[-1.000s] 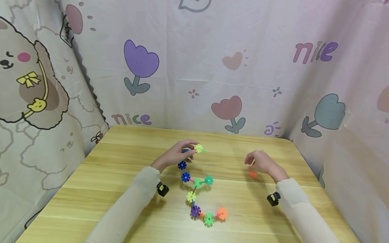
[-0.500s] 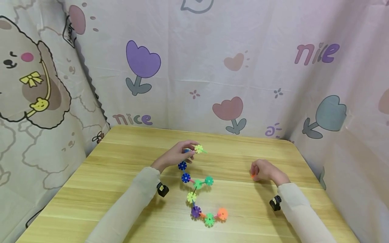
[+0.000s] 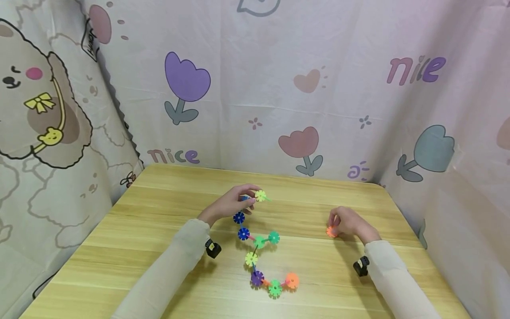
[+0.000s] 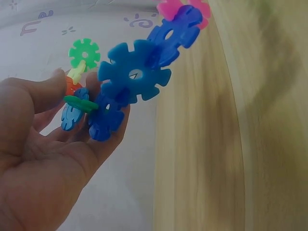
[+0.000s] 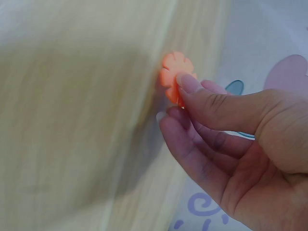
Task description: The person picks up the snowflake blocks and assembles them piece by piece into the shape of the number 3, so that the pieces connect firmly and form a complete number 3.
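Observation:
My left hand (image 3: 233, 203) grips the far end of a chain of notched plastic discs above the table. In the left wrist view, the thumb and fingers close around an orange piece (image 4: 72, 86), with blue discs (image 4: 134, 72) and a green disc (image 4: 84, 54) joined around it. A yellow disc (image 3: 260, 195) sticks out past the fingertips in the head view. The chain runs toward the front through green, yellow and purple discs to an orange disc (image 3: 292, 280). Over on the right, my right hand (image 3: 347, 221) pinches a loose orange disc (image 5: 175, 72) between thumb and fingers.
The wooden table (image 3: 179, 266) reaches back to a patterned curtain (image 3: 247, 79), with another patterned curtain at the left side. A teal disc (image 3: 273, 237) branches off the chain toward the right. Small black cameras sit on both wrists.
My right hand has come down and a little to the right, and has taken hold of the loose orange disc. The left hand and its chain have stayed almost still.

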Demonstrator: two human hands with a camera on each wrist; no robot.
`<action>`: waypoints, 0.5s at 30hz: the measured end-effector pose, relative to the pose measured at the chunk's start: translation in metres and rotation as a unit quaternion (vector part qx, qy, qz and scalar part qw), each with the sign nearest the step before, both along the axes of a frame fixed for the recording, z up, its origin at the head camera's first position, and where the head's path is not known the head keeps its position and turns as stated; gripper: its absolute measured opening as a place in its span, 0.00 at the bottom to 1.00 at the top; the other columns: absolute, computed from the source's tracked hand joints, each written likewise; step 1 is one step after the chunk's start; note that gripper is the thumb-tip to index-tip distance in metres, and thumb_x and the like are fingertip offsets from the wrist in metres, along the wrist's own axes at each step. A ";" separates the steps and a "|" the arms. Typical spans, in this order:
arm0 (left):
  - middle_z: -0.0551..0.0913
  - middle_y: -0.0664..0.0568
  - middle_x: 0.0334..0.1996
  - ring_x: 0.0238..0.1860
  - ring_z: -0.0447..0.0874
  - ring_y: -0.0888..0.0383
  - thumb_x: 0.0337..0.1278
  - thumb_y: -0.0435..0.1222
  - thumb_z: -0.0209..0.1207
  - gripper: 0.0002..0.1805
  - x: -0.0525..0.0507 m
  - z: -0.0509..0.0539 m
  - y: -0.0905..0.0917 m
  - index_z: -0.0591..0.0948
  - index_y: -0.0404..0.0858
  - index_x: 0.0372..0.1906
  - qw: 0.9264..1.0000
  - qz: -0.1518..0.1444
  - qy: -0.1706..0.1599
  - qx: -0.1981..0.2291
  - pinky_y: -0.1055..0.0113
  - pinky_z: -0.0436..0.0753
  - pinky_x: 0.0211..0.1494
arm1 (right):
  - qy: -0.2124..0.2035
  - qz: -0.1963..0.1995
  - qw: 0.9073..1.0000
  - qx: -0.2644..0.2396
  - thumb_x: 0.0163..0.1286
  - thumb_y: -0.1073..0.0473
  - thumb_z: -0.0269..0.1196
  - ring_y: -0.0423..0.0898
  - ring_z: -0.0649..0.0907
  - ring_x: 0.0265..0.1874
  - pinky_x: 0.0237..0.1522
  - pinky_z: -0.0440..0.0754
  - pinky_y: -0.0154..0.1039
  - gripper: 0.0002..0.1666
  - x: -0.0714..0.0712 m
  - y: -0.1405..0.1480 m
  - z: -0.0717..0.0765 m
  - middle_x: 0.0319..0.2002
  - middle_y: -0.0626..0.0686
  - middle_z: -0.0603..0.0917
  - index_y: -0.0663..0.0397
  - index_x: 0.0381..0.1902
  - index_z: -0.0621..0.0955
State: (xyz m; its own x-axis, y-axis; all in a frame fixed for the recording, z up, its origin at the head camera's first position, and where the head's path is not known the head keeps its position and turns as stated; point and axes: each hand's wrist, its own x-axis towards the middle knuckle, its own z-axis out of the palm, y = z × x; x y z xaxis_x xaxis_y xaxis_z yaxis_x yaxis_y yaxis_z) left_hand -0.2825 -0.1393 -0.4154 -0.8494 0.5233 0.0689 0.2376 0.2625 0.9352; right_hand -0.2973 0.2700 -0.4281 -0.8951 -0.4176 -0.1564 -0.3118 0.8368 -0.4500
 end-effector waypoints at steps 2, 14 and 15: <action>0.75 0.33 0.62 0.52 0.81 0.28 0.79 0.33 0.52 0.26 0.000 0.000 0.000 0.66 0.36 0.76 1.000 -0.002 0.000 0.000 0.42 0.87 0.55 | 0.000 0.000 1.000 -0.013 0.54 0.73 0.75 0.45 0.80 0.26 0.29 0.80 0.37 0.13 -0.001 -0.003 0.003 0.27 0.53 0.83 0.58 0.31 0.81; 0.75 0.32 0.55 0.52 0.81 0.25 0.79 0.33 0.52 0.27 -0.003 -0.001 0.004 0.67 0.45 0.77 0.999 -0.021 0.023 0.010 0.46 0.89 0.52 | -0.041 0.018 0.982 -0.186 0.68 0.73 0.65 0.50 0.88 0.28 0.37 0.91 0.52 0.06 -0.002 -0.056 0.023 0.32 0.62 0.85 0.68 0.43 0.83; 0.76 0.33 0.54 0.51 0.81 0.25 0.79 0.33 0.52 0.26 -0.003 -0.001 0.005 0.67 0.45 0.77 0.999 -0.022 0.026 0.009 0.47 0.90 0.52 | -0.045 0.015 0.979 -0.200 0.69 0.73 0.64 0.50 0.88 0.29 0.39 0.91 0.53 0.06 -0.001 -0.062 0.025 0.33 0.62 0.85 0.69 0.44 0.83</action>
